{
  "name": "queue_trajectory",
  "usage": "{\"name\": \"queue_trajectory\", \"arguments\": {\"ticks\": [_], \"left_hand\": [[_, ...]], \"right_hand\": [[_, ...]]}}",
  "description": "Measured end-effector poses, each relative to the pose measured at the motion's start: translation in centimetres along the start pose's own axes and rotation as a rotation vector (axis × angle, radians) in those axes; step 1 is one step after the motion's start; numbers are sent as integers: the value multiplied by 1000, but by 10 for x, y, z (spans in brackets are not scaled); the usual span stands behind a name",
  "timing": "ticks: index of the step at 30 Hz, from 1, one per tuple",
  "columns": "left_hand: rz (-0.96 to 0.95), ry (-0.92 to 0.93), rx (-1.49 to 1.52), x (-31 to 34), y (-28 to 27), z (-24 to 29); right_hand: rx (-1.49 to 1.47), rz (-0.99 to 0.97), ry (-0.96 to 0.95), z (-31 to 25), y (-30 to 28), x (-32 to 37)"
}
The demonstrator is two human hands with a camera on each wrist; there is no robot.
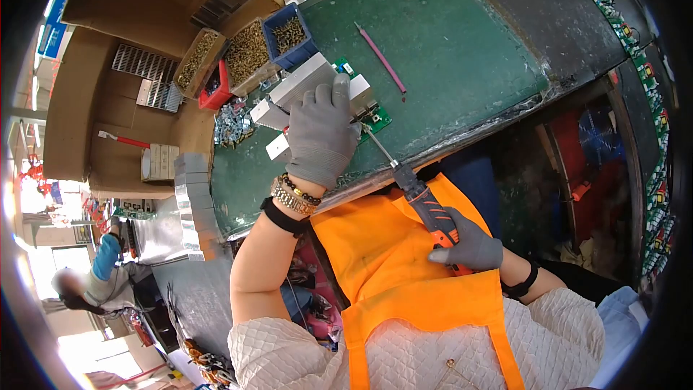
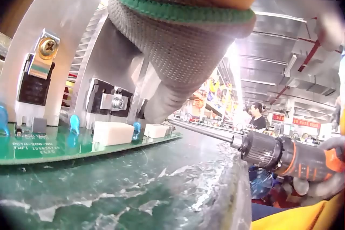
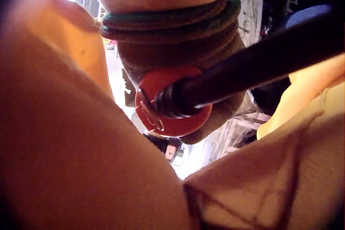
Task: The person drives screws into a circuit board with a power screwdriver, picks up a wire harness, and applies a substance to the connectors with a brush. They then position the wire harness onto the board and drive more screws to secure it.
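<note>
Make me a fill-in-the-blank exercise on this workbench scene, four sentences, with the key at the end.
The power screwdriver is gripped in the person's ____ hand. The gloved left hand holds a metal heat sink above a circuit board that is ____ in colour. A gold-coloured watch is on the ____ wrist. The apron on the person's front is ____.
Missing words: right; green; left; orange.

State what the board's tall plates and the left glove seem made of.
Tall plates: metal, probably aluminium, judging by their silvery, softly shining surface.
Left glove: matte gray knit, its mesh of stitches visible; nylon or cotton, I cannot tell.
</note>
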State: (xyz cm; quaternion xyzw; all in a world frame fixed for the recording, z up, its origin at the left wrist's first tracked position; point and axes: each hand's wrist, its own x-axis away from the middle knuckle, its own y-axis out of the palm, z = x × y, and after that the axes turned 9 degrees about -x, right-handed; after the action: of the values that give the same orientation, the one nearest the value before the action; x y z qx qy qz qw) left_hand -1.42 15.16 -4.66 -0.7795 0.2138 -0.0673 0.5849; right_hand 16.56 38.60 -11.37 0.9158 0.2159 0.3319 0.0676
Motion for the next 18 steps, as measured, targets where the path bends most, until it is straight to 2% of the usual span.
{"name": "queue_trajectory", "arguments": {"ticks": [5,8,18], "left_hand": [[6,0,-1,0,0,0],[12,2,10,1,1,0],[18,-5,7,0,2,1]], "right_hand": [[-25,-19,-55,9,-2,-3],[-139,-52,16,9,-3,-3],[-221,-71,-12,13,-2,-5]]}}
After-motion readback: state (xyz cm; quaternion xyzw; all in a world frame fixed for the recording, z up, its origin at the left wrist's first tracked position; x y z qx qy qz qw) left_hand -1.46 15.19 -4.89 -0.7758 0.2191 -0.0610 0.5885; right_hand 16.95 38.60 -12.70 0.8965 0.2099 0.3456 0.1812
